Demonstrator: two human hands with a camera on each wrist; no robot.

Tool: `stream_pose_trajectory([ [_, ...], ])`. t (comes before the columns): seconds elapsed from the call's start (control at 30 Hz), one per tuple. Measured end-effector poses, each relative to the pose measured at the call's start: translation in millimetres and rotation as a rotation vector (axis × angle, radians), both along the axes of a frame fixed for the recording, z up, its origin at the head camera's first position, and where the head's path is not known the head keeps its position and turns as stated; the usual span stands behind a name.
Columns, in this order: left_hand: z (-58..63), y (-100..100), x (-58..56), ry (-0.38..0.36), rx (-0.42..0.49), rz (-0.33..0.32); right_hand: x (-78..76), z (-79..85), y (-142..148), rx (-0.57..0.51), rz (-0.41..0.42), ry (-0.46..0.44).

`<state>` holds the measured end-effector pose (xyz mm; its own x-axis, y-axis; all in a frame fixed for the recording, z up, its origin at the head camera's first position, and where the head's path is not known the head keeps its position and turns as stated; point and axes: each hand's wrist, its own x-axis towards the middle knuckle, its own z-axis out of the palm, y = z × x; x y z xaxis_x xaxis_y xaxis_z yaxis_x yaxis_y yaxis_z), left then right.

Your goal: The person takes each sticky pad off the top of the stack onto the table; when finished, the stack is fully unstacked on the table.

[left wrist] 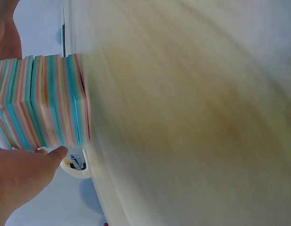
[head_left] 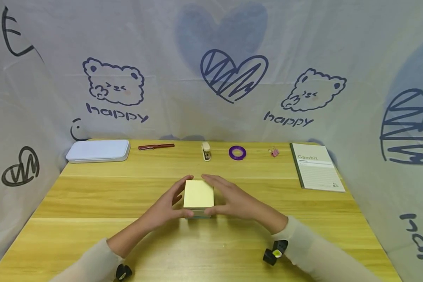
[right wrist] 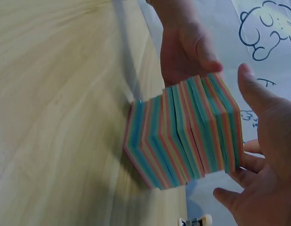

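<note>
A tall block of sticky notes (head_left: 199,194) stands on the table between both hands, pale yellow on top. Its sides show stacked pink, blue, green and yellow pads (left wrist: 46,101), slightly uneven at the edges. The left hand (head_left: 167,206) holds the block's left side, thumb at the front corner and fingers toward the back. From the other side, the right hand (head_left: 234,200) holds it the same way, its thumb at the front right corner. In the right wrist view, the right hand's fingers (right wrist: 251,162) lie along the upper layers, while the bottom layers stay uncovered.
Along the table's back edge lie a white pencil case (head_left: 98,151), a red pen (head_left: 156,146), a small white stapler (head_left: 206,151), a purple tape ring (head_left: 237,158) and small pink clips (head_left: 274,151). A notebook (head_left: 317,166) is at the right. Printed cloth (head_left: 176,102) hangs around the table.
</note>
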<state>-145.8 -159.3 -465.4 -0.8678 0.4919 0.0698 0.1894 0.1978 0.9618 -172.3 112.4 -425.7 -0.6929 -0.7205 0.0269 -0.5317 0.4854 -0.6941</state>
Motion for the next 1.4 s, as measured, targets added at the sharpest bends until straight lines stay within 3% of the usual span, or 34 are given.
stream_pose_trajectory([
  [0.43, -3.5, 5.1, 0.2, -0.002, 0.026, 0.06, 0.5, -4.1, -9.6, -0.04, -0.049, 0.032],
  [0.83, -2.1, 4.6, -0.6, 0.0, -0.023, 0.073, -3.4, -0.5, -6.8, -0.055, -0.04, 0.054],
  [1.13, -5.8, 5.3, -2.8, 0.017, -0.026, 0.08, -15.2, 7.2, 11.6, -0.092, -0.051, 0.022],
  [1.4, -5.8, 5.9, -1.3, 0.02, -0.043, 0.091, -37.9, 4.0, 33.7, -0.136, -0.121, -0.062],
])
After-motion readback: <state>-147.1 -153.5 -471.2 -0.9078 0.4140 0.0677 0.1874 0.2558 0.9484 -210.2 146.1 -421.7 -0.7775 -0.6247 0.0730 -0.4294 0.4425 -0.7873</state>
